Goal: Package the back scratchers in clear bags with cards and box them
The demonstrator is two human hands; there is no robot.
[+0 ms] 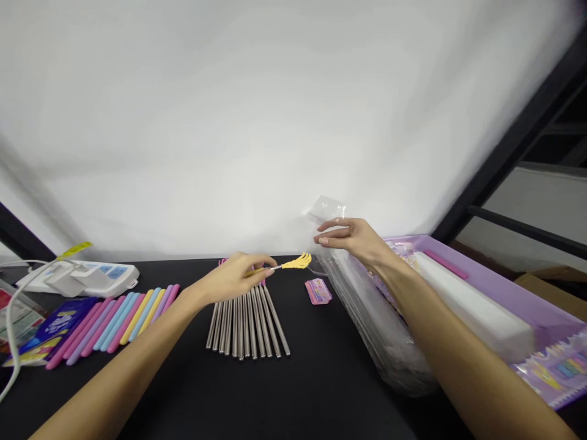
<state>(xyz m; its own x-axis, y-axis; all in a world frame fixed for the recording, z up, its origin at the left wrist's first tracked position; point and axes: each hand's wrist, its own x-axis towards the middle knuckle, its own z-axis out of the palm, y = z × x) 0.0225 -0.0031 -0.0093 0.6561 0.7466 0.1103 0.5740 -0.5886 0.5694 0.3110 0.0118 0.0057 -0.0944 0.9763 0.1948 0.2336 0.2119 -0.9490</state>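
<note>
My left hand is closed around a back scratcher with a yellow claw-shaped head pointing right. Under this hand lies a fanned row of metal rods, with pink ends partly hidden behind my fingers. My right hand is at the far end of a stack of clear plastic bags, its thumb and fingers apart. Behind its fingertips one bag's flap stands up; whether they touch it I cannot tell. A small pink card lies on the black table between the hands.
At the left lie several pastel tubes beside a blue packet. Behind them are a white power strip and a white cable. A lilac bin at the right holds printed packaging and a long white block.
</note>
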